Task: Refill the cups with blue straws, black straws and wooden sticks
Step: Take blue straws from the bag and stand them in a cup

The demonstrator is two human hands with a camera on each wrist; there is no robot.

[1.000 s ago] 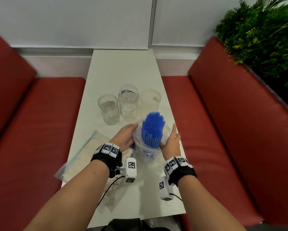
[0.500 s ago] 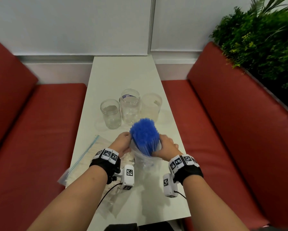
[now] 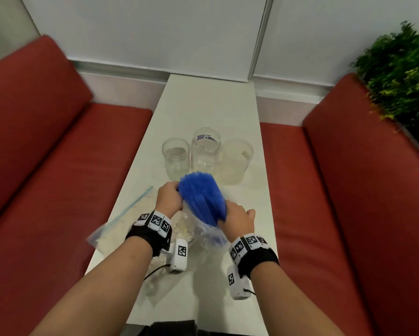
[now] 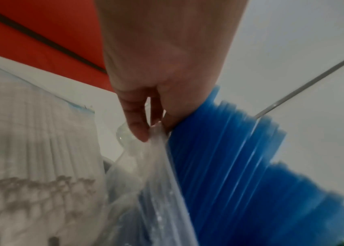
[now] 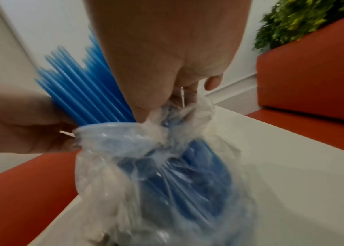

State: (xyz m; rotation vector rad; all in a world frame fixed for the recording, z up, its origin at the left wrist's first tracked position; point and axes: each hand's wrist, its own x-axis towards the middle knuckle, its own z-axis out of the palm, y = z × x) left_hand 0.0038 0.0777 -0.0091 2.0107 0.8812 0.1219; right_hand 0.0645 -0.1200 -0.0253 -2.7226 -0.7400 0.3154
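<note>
Both hands are working the blue straws (image 3: 200,197) free: left hand (image 3: 168,198) and right hand (image 3: 237,218) each gripping the plastic bag (image 5: 156,174). Next, lifting the bundle toward the cups (image 3: 206,149).

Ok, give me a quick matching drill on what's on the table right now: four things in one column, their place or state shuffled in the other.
Things:
1. blue straws
2. clear plastic bag
3. middle cup
4. zip bag

States:
A. lying flat at the table's left edge
B. bunched around the lower part of the bundle
C. standing empty, blue mark near the rim
D. sticking up between both hands

Pairs: 1-D, 2-B, 3-C, 4-A
</note>
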